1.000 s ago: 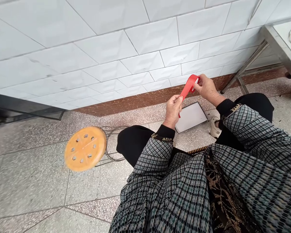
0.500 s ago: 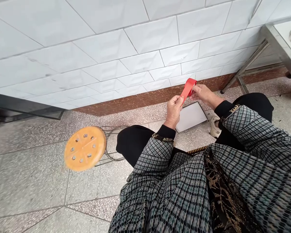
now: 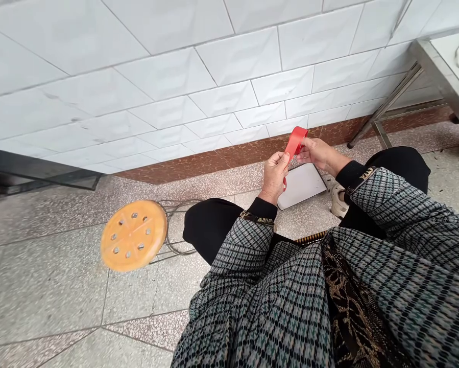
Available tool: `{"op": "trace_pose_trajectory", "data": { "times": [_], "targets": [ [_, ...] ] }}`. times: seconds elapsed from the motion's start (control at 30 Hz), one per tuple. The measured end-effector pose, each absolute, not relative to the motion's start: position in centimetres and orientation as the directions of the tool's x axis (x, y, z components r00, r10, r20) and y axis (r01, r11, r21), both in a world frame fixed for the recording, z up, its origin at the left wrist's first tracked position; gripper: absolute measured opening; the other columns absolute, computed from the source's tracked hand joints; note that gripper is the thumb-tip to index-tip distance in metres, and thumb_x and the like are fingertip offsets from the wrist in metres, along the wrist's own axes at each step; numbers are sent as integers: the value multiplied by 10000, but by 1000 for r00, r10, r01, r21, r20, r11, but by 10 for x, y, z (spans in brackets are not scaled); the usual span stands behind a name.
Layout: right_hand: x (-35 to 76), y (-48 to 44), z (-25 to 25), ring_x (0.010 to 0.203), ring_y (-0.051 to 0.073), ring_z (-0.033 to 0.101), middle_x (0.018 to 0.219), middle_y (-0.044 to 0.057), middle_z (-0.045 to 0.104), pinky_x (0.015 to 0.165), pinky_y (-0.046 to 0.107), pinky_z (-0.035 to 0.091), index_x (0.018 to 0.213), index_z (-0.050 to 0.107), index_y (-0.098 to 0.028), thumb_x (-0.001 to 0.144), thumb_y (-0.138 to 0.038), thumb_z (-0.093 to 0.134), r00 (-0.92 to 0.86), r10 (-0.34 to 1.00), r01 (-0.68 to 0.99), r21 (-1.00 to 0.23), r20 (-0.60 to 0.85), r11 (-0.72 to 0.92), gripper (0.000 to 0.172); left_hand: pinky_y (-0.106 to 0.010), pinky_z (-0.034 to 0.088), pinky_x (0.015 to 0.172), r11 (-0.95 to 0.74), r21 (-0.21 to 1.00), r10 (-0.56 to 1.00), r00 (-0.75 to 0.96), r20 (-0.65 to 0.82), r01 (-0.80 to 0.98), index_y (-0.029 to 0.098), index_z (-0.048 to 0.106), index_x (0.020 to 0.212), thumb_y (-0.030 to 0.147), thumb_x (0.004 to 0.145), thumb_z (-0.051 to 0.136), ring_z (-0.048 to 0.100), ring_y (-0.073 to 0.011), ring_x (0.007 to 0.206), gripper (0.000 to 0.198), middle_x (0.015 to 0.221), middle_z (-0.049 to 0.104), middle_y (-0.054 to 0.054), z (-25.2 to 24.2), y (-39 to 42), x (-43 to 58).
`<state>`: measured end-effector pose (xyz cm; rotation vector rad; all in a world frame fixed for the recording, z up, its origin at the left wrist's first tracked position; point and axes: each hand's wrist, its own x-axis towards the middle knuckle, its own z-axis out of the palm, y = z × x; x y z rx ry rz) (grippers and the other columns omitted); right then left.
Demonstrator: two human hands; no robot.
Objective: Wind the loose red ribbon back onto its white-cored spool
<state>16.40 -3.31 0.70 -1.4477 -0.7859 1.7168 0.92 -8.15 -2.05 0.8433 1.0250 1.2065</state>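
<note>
A wide red ribbon stretches between my two hands in front of the wall's base. My left hand pinches it between thumb and fingertips, and a short red piece shows below those fingers. On the other side my right hand has its fingers closed at the curled part of the ribbon, partly behind it. Whether that curl is a roll or a loose loop I cannot tell. Beneath the hands a pale rectangular panel with a dark rim lies on the floor, its left side partly covered by my left hand.
A round orange stool with holes in its seat and metal legs stands left of my knee. White wall tiles run across the front. A metal-framed table is at the right, and a dark object at the left.
My right hand and the curled end of the ribbon have dropped slightly. A red piece now shows below my left hand, which has barely moved.
</note>
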Motion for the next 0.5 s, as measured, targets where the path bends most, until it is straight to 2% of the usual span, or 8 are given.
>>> {"op": "trace_pose_trajectory", "data": {
  "times": [0.13, 0.3, 0.37, 0.43, 0.5],
  "targets": [
    [162, -37, 8, 600, 148, 624, 690, 51, 714, 628, 238, 595, 858, 691, -188, 1029, -211, 657, -140, 801, -213, -772, -582, -598, 175, -231, 154, 471, 201, 951, 980, 49, -195, -235, 213, 552, 711, 618, 873, 879, 222, -58, 465, 545, 524, 333, 101, -28, -81, 9],
    [167, -37, 6, 593, 140, 599, 720, 37, 712, 670, 273, 612, 864, 713, -196, 1033, -311, 730, -268, 754, -190, -734, -600, -652, 206, -219, 399, 630, 52, 996, 998, -34, -55, -66, 185, 587, 675, 369, 910, 842, 466, -88, 625, 393, 621, 521, 53, -33, -78, 8],
    [170, -36, 6, 591, 144, 591, 723, 36, 711, 686, 291, 615, 860, 724, -200, 1034, -345, 737, -309, 741, -169, -732, -596, -660, 226, -224, 464, 696, 41, 998, 996, -73, -45, -57, 184, 624, 749, 287, 897, 834, 557, -102, 690, 277, 698, 617, 37, -31, -79, 8],
    [172, -35, 5, 587, 145, 587, 727, 37, 717, 690, 296, 612, 858, 738, -204, 1036, -350, 729, -340, 727, -158, -726, -597, -670, 230, -236, 507, 702, 55, 994, 995, -83, -63, -93, 203, 677, 907, 259, 877, 860, 624, -123, 725, 193, 781, 694, 23, -27, -80, 8],
    [173, -35, 4, 581, 143, 588, 731, 35, 724, 676, 289, 605, 853, 741, -210, 1032, -371, 738, -364, 715, -151, -719, -597, -678, 241, -247, 527, 652, 77, 986, 995, -46, -85, -147, 229, 713, 1063, 278, 872, 894, 656, -145, 714, 268, 813, 732, 6, -23, -82, 8]
  ]
}}
